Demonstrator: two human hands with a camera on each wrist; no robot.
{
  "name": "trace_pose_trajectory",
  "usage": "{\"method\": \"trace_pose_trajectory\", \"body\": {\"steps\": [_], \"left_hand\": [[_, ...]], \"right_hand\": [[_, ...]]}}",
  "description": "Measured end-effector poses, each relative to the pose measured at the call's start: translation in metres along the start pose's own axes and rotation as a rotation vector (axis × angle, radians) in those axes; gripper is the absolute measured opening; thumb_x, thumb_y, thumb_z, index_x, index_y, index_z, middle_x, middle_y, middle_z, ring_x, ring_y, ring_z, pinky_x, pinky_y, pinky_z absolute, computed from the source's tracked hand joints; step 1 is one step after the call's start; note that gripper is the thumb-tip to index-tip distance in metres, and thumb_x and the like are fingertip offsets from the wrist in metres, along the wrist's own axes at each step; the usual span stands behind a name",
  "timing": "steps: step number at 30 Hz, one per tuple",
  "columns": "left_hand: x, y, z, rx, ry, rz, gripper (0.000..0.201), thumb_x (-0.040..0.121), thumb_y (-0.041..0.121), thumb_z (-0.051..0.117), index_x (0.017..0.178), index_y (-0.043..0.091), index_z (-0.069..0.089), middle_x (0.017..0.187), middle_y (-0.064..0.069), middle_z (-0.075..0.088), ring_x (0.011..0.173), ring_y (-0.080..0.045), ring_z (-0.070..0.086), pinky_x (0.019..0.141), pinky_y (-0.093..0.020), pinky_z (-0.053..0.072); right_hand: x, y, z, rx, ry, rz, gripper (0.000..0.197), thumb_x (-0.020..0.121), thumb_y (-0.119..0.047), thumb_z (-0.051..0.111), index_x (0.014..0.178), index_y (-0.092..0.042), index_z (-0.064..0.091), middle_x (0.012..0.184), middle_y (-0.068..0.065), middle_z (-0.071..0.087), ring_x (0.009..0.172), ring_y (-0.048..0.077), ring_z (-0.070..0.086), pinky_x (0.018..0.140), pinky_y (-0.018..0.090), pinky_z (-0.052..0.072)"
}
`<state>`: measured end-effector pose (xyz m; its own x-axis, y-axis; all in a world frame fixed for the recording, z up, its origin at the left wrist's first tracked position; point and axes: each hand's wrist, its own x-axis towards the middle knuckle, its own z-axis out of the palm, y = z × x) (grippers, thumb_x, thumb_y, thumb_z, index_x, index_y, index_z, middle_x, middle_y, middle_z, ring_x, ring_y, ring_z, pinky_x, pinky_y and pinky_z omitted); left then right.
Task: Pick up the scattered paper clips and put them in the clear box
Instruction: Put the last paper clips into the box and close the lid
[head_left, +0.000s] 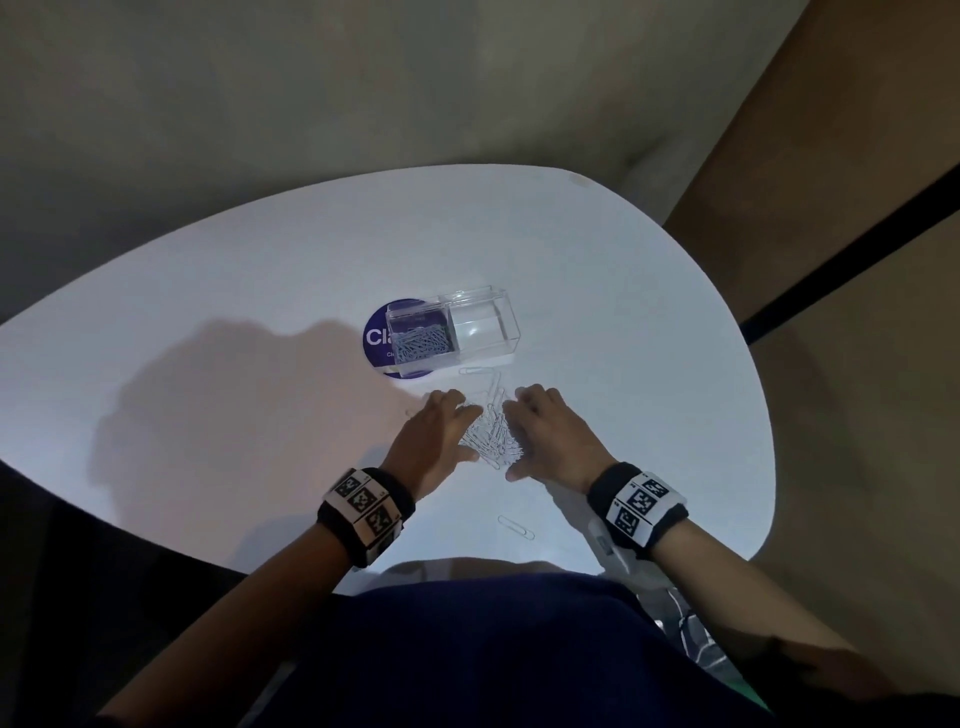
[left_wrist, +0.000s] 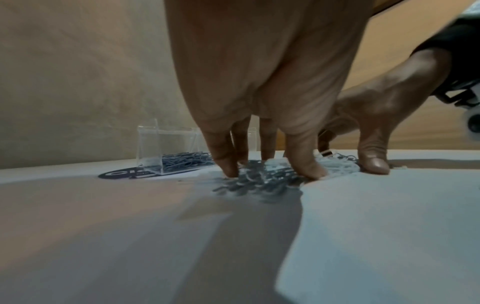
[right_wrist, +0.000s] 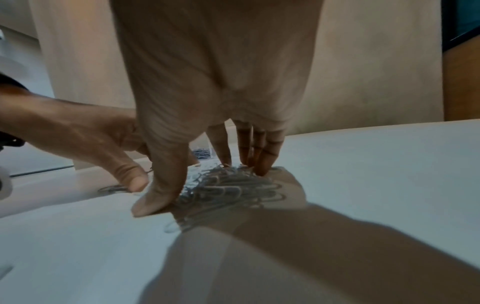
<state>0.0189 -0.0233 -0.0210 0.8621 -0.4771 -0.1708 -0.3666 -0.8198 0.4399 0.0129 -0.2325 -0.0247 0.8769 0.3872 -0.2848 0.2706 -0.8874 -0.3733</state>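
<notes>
A heap of silver paper clips (head_left: 491, 434) lies on the white table (head_left: 260, 291), between my two hands. My left hand (head_left: 439, 428) stands on its left side, fingertips (left_wrist: 230, 170) down among the clips (left_wrist: 262, 181). On the right side my right hand (head_left: 550, 431) has straight fingers and thumb (right_wrist: 155, 197) touching the heap (right_wrist: 233, 189). Neither hand holds a clip. Just beyond stands the clear box (head_left: 485, 332), its left compartment holding clips (head_left: 423, 343). One loose clip (head_left: 516, 527) lies near me, another (head_left: 475, 371) by the box.
The box sits partly on a round purple disc (head_left: 376, 338) with white lettering. The table's curved near edge (head_left: 208, 556) runs just in front of my lap. A beige wall (head_left: 363, 104) stands behind the table, and a brown panel (head_left: 831, 182) to the right.
</notes>
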Motion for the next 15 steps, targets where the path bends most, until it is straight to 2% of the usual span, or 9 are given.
{"method": "trace_pose_trajectory", "body": {"steps": [3, 6, 9, 11, 13, 15], "left_hand": [[0.003, 0.000, 0.000, 0.015, 0.038, 0.018, 0.034, 0.081, 0.010, 0.070, 0.115, 0.010, 0.062, 0.106, -0.009, 0.057, 0.100, -0.027, 0.053, 0.065, -0.040, 0.052], [0.006, 0.000, 0.001, 0.042, 0.060, 0.017, 0.025, 0.082, 0.003, 0.062, 0.106, 0.010, 0.062, 0.094, -0.007, 0.056, 0.090, -0.026, 0.054, 0.058, -0.039, 0.048], [0.009, 0.002, -0.005, 0.016, 0.073, -0.002, 0.018, 0.085, 0.009, 0.061, 0.103, 0.012, 0.062, 0.088, -0.006, 0.057, 0.084, -0.025, 0.055, 0.061, -0.036, 0.046], [0.010, 0.003, -0.012, -0.009, 0.080, -0.023, 0.014, 0.088, 0.013, 0.059, 0.101, 0.012, 0.063, 0.086, -0.006, 0.060, 0.079, -0.026, 0.058, 0.065, -0.035, 0.046], [0.011, 0.002, -0.017, -0.010, 0.086, -0.039, 0.013, 0.089, 0.015, 0.058, 0.100, 0.012, 0.064, 0.087, -0.007, 0.065, 0.079, -0.028, 0.061, 0.067, -0.035, 0.048], [0.012, -0.002, -0.022, -0.023, 0.090, -0.060, 0.014, 0.088, 0.018, 0.060, 0.101, 0.014, 0.065, 0.091, -0.006, 0.069, 0.082, -0.029, 0.063, 0.070, -0.034, 0.048]], "right_hand": [[0.001, -0.004, 0.004, 0.026, 0.086, 0.003, 0.048, 0.075, -0.030, 0.080, 0.114, -0.009, 0.063, 0.114, 0.006, 0.051, 0.104, 0.027, 0.050, 0.068, 0.037, 0.050], [0.005, -0.011, 0.001, 0.082, 0.150, -0.006, 0.023, 0.079, -0.018, 0.073, 0.100, -0.008, 0.068, 0.096, 0.007, 0.060, 0.090, 0.028, 0.058, 0.067, 0.038, 0.050], [0.008, -0.014, -0.007, 0.111, 0.101, 0.021, 0.008, 0.082, -0.014, 0.066, 0.089, -0.010, 0.068, 0.083, 0.005, 0.064, 0.079, 0.026, 0.061, 0.066, 0.037, 0.047], [0.008, -0.011, -0.015, 0.181, 0.099, 0.068, 0.005, 0.081, -0.014, 0.068, 0.085, -0.013, 0.070, 0.079, 0.000, 0.069, 0.074, 0.019, 0.062, 0.066, 0.033, 0.048], [0.008, -0.008, -0.026, 0.267, 0.105, 0.100, 0.008, 0.077, -0.011, 0.071, 0.082, -0.016, 0.073, 0.079, -0.003, 0.073, 0.070, 0.012, 0.063, 0.066, 0.027, 0.048], [0.007, -0.007, -0.042, 0.302, 0.092, 0.104, 0.008, 0.076, -0.010, 0.074, 0.080, -0.017, 0.076, 0.075, -0.010, 0.071, 0.061, -0.002, 0.057, 0.061, 0.013, 0.042]]}}
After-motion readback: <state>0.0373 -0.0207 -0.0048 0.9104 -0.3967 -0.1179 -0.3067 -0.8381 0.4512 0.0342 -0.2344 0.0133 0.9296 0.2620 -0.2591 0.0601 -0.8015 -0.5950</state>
